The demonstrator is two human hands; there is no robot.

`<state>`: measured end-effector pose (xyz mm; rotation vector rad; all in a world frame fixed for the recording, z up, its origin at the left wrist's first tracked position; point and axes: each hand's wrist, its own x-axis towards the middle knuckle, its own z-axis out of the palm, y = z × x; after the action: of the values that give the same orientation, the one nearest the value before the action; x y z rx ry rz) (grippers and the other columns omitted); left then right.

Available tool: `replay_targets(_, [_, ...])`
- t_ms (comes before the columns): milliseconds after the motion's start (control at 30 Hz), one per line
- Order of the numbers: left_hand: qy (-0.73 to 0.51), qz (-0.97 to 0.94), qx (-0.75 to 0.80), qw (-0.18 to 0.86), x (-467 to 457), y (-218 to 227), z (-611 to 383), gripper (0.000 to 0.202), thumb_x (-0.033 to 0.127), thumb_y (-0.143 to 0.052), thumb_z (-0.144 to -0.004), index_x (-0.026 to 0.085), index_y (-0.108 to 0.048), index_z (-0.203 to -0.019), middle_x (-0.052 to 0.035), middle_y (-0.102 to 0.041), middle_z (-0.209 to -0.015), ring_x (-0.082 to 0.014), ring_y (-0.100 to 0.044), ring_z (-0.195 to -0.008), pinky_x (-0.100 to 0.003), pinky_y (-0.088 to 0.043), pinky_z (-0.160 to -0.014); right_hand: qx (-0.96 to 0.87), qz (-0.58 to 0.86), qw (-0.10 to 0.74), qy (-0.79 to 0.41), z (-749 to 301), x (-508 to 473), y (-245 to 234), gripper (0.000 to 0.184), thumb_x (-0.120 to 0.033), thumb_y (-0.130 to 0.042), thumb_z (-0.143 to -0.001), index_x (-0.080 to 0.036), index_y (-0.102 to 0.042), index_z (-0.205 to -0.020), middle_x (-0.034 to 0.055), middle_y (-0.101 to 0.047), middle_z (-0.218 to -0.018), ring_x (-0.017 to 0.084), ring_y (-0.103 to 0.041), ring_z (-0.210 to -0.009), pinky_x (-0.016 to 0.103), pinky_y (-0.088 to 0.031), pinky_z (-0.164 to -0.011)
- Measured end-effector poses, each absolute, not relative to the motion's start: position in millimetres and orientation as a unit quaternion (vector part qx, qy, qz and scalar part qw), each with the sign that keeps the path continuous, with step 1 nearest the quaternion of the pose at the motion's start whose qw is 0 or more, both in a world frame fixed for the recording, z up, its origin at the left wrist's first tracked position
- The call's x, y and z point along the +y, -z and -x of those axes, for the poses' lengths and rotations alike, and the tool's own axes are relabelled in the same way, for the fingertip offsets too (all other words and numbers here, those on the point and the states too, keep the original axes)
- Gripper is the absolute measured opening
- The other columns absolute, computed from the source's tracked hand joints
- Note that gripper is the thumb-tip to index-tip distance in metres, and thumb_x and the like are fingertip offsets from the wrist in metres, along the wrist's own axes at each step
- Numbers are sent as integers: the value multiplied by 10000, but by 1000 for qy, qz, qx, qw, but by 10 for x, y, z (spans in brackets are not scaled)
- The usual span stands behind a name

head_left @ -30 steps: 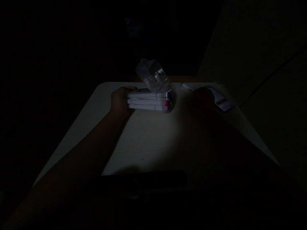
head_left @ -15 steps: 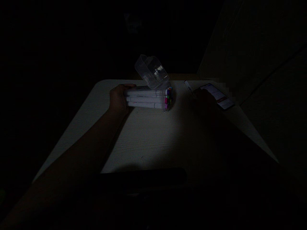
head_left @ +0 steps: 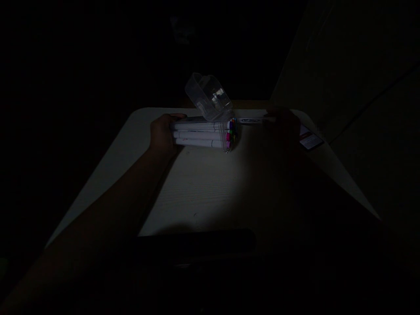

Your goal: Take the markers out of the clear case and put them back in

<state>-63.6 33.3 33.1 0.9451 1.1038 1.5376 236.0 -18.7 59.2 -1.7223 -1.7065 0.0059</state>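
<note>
A: What's at the centre of the light?

B: A clear plastic marker case (head_left: 203, 133) lying on its side on the white table (head_left: 197, 192), towards the far edge. Its hinged lid (head_left: 207, 96) stands open and tilts up and back from the mouth end.

A: And what's inside?

B: White-barrelled markers (head_left: 197, 135) stacked lengthwise, their coloured caps, pink, purple and green among them, facing right at the open mouth.

A: Who's holding it?

B: The left hand (head_left: 162, 136) is wrapped round the closed end of the case, pinning it to the table.

A: The other hand?

B: The right hand (head_left: 282, 127) sits in deep shadow to the right of the case. It grips a single white marker (head_left: 251, 120) by one end; the marker lies roughly level, its free tip just beside the mouth of the case. How the fingers close round it is too dark to make out.

A: Anything beyond that?

B: A lit phone (head_left: 310, 139) lies flat near the table's right edge, partly hidden behind the right hand. The tabletop looks smooth and pale, with rounded corners; all else is black.
</note>
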Motion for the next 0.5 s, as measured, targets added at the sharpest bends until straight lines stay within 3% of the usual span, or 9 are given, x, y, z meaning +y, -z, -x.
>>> replay_targets(167, [-641, -368, 454, 498, 349, -319, 643, 213, 242, -520, -621, 139, -672, -731, -78, -655, -779, -168, -571, -645, -324, -416, -603, -628, 563, 538, 1, -2373, -129, -542, 374, -237, -591, -906, -132, -595, -1264, 150, -684, -1262, 179, -675, -1082, 299, -561, -922])
replay_targets(267, [-641, -370, 446, 503, 347, -329, 636, 216, 255, -520, -611, 142, -669, -719, -74, -647, -757, -165, -568, -629, -306, -415, -577, -569, 490, 661, 16, -2349, -93, -550, 327, -283, -591, -908, -151, -596, -1207, 119, -666, -1230, 164, -674, -1084, 308, -582, -912])
replay_targets(333, [-644, -360, 451, 503, 337, -347, 625, 211, 252, -519, -597, 144, -667, -702, -74, -654, -756, -171, -580, -631, -296, -419, -557, -515, 466, 719, 10, -2305, -94, -600, 245, -333, -539, -946, -175, -623, -1113, 51, -675, -1045, 126, -685, -910, 286, -597, -777])
replay_targets(433, [-646, -339, 466, 501, 311, -380, 604, 188, 238, -520, -601, 149, -662, -685, -72, -670, -748, -169, -574, -611, -288, -417, -526, -446, 430, 781, -79, -2219, -116, -700, 205, -282, -457, -983, -172, -619, -1045, -28, -591, -801, 53, -565, -590, 198, -497, -522])
replay_targets(500, [-647, -332, 468, 502, 297, -394, 593, 177, 228, -519, -618, 149, -661, -689, -69, -678, -745, -166, -566, -601, -288, -419, -522, -414, 416, 798, -135, -2171, -130, -746, 186, -229, -444, -983, -162, -602, -1053, -29, -573, -821, 41, -540, -578, 191, -484, -521])
